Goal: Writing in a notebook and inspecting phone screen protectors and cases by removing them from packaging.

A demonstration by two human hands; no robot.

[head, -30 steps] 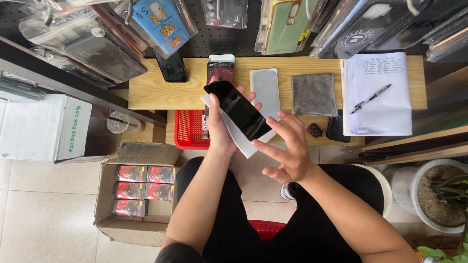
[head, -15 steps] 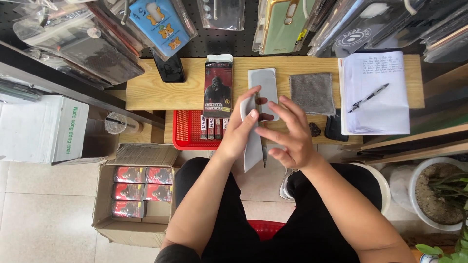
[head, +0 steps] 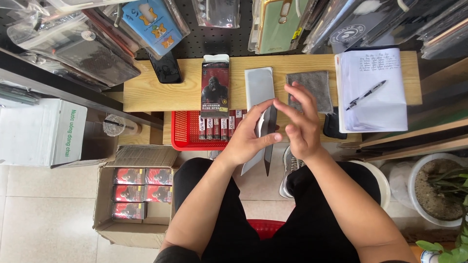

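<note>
Left hand (head: 246, 141) pinching; right hand (head: 302, 124) fingers spread.

This is a small shop for phone accessories. Many phone cases in clear plastic bags (head: 161, 24) hang on a black pegboard wall (head: 214, 41). A red plastic basket (head: 187, 131) and a brown cardboard carton (head: 139, 195) hold rows of identical small product boxes.

The scene is viewed by a single head-worn camera, aimed almost straight down from above. The wooden bench (head: 161, 92) is seen at arm's length near the top, with lap and tiled floor (head: 44, 209) below.
</note>
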